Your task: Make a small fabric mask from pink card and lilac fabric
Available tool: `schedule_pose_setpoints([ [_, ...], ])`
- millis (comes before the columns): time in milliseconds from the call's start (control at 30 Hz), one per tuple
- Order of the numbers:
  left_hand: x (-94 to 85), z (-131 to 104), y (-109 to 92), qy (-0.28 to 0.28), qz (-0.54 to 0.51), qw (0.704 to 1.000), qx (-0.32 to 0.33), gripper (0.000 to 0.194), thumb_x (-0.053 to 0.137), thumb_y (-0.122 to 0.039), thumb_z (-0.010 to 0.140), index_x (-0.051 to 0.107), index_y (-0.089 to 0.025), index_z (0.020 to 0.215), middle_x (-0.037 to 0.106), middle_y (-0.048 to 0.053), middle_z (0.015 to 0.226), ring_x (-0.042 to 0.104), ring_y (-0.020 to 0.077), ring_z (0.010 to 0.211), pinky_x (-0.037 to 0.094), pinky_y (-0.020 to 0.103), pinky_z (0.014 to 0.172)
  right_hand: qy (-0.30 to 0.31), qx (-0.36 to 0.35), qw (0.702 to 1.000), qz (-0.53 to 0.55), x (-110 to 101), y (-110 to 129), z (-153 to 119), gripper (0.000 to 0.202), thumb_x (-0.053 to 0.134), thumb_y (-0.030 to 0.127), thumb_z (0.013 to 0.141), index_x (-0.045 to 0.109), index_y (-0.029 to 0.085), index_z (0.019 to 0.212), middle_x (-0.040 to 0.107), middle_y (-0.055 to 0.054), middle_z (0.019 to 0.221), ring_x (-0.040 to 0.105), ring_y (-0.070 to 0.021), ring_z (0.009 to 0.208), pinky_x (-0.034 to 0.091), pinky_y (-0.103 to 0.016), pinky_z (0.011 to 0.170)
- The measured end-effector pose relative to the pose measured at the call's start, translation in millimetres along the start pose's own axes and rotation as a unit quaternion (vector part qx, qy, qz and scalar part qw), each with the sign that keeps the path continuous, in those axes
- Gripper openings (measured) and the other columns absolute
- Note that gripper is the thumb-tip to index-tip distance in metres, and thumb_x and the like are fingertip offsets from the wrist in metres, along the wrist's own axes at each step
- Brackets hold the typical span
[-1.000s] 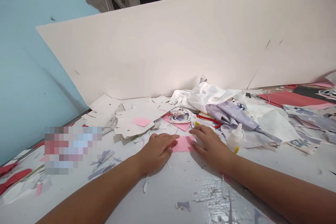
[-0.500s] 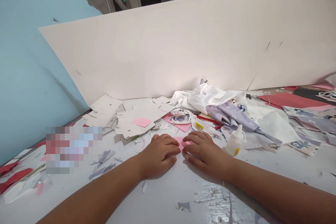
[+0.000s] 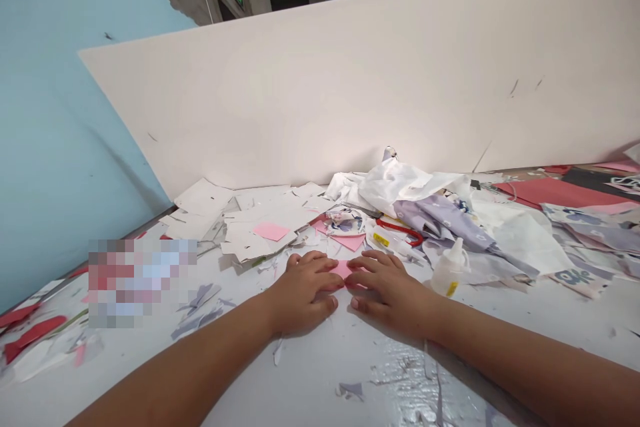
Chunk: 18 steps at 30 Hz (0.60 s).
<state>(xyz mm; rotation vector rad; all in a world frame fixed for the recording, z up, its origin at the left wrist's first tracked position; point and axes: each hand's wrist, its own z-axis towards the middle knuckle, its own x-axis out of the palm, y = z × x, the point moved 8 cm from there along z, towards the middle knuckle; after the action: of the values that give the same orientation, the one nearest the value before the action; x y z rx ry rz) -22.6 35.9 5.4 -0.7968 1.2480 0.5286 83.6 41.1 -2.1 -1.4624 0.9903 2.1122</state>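
Note:
A small piece of pink paper [image 3: 342,269] lies flat on the white tabletop, partly covered by my fingers. My left hand [image 3: 307,290] rests over its left side, fingers stretched out and slightly bent, thumb apart. From the other side, my right hand [image 3: 383,290] lies on it with fingers spread. Both hands press down rather than grip, and their fingertips nearly meet. Just beyond my right wrist stands a white glue bottle [image 3: 449,268] with a yellow label. Another glue bottle [image 3: 393,243] lies on its side beside red-handled scissors [image 3: 403,230].
Crumpled white and lilac fabric [image 3: 425,193] is heaped against the white panel [image 3: 350,93]. Cut white card [image 3: 260,233] is piled at the back left. Red sheets [image 3: 560,193] lie far right. Paper scraps [image 3: 200,310] litter the table, and a blurred patch covers some at left.
My right fingers have shifted slightly left, closer to the left fingertips over the pink paper. The view has moved a little; everything else lies as it was.

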Motion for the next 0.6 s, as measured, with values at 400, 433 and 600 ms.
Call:
schedule_pose_setpoints([
  [400, 0.5, -3, 7, 0.013, -0.011, 1.000, -0.015, 0.031, 0.045, -0.037, 0.077, 0.054, -0.031, 0.106, 0.042, 0.004, 0.129, 0.027, 0.0272, 0.120, 0.022, 0.048, 0.092, 0.016, 0.012, 1.000, -0.003, 1, -1, -3, 0.037, 0.042, 0.052, 0.077, 0.057, 0.031, 0.104, 0.049, -0.003, 0.122, 0.032, -0.0298, 0.116, 0.025, -0.048, 0.092],
  [433, 1.3, -4, 9, 0.022, -0.013, 1.000, -0.019, 0.031, 0.045, -0.038, 0.078, 0.054, -0.032, 0.107, 0.041, 0.003, 0.130, 0.026, 0.0278, 0.121, 0.020, 0.050, 0.093, 0.011, 0.013, 1.000, -0.002, 1, -2, -4, 0.038, 0.042, 0.053, 0.077, 0.056, 0.032, 0.105, 0.048, -0.002, 0.123, 0.030, -0.0297, 0.117, 0.025, -0.048, 0.093],
  [600, 4.4, -7, 15, 0.056, -0.026, 0.998, -0.023, 0.033, 0.045, -0.043, 0.077, 0.052, -0.037, 0.109, 0.039, -0.001, 0.132, 0.017, 0.0324, 0.124, 0.016, 0.053, 0.092, -0.036, 0.030, 0.999, -0.019, -6, -5, -6, 0.031, 0.040, 0.048, 0.080, 0.060, 0.028, 0.094, 0.054, -0.003, 0.113, 0.032, -0.0278, 0.114, 0.025, -0.046, 0.092],
])
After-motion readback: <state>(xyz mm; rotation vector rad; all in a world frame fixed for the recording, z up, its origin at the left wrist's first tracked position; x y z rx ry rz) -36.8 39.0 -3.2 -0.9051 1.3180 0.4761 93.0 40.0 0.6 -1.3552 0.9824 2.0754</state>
